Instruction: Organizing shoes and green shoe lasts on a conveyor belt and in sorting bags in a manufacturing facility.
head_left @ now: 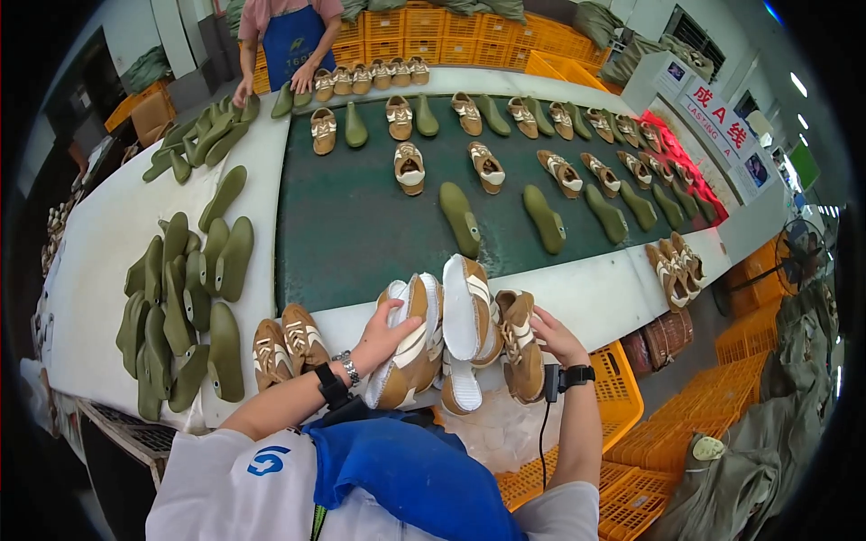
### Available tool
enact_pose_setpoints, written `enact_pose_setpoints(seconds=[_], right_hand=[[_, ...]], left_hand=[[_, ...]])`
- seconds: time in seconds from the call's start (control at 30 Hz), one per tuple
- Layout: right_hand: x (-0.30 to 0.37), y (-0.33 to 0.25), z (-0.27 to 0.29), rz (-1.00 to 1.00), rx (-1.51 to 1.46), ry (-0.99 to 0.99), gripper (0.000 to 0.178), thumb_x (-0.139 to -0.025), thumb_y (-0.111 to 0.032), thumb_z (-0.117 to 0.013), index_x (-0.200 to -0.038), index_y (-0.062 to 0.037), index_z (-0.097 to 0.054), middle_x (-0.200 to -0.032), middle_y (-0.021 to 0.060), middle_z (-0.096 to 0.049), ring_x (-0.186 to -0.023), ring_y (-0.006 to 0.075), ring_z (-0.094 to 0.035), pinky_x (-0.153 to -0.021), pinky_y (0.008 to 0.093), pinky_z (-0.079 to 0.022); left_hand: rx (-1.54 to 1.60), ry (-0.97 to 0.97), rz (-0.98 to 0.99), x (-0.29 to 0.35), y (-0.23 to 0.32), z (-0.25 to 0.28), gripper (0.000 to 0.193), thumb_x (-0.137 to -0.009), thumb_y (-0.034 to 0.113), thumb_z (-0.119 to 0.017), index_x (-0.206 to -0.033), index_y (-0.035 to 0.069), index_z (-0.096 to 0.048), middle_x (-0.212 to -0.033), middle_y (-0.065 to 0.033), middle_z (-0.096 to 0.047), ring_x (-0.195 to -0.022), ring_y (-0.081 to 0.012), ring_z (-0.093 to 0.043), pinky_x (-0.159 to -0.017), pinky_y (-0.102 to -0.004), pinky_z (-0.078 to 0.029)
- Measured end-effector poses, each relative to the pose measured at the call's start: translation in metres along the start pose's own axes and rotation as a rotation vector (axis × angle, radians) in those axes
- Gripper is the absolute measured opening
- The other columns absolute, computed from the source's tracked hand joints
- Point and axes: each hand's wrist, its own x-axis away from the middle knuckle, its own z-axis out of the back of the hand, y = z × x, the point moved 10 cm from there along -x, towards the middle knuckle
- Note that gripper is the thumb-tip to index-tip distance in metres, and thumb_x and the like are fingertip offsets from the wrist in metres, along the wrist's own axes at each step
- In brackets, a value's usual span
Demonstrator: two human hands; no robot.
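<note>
Stretching openly across frame centre, a flat dark-green belt (pixel 361 230) borders white tabletop (pixel 613 302); by its lower edge, left hand (pixel 386 338) grips tan-and-white sneakers (pixel 415 356), right hand (pixel 557 337) touches another sneaker (pixel 520 352), grip unclear.

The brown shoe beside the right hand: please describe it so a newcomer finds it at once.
From the dark green surface, look down to the right hand. Immediately left is the brown shoe; its laces show, whereas its left neighbour shows a white sole.

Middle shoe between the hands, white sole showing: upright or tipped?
Tipped: the middle shoe has its white sole turned sideways toward the left hand, not facing down.
</note>
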Motion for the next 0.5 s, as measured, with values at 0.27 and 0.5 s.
enact_pose_setpoints(seconds=[0.27, 0.5], right_hand=[[0.007, -0.003, 0.007, 0.007, 0.082, -0.082, 0.073, -0.083, -0.046, -0.06, -0.14, -0.0117, -0.03, -0.102, 0.0016, -0.059, -0.09, 0.0096, -0.052, -0.076, 0.0283, -0.043], [0.032, -0.076, -0.001, 0.318, 0.336, 0.156, 0.074, -0.079, -0.039, -0.067, -0.136, -0.0044, -0.035, -0.114, 0.0153, -0.057, -0.094, 0.0198, -0.057, -0.074, 0.0291, -0.048]], left_hand=[[0.016, -0.147, 0.175, -0.003, -0.03, 0.002, 0.067, -0.085, 0.035, -0.062, -0.134, 0.004, -0.028, -0.116, -0.0152, -0.052, -0.104, -0.0186, -0.052, -0.088, -0.0307, -0.043], [-0.231, 0.291, -0.008, -0.004, -0.024, 0.062, 0.079, -0.08, 0.046, -0.063, -0.132, -0.004, -0.031, -0.129, -0.0295, -0.039, -0.121, -0.0361, -0.04, -0.098, -0.0384, -0.036]])
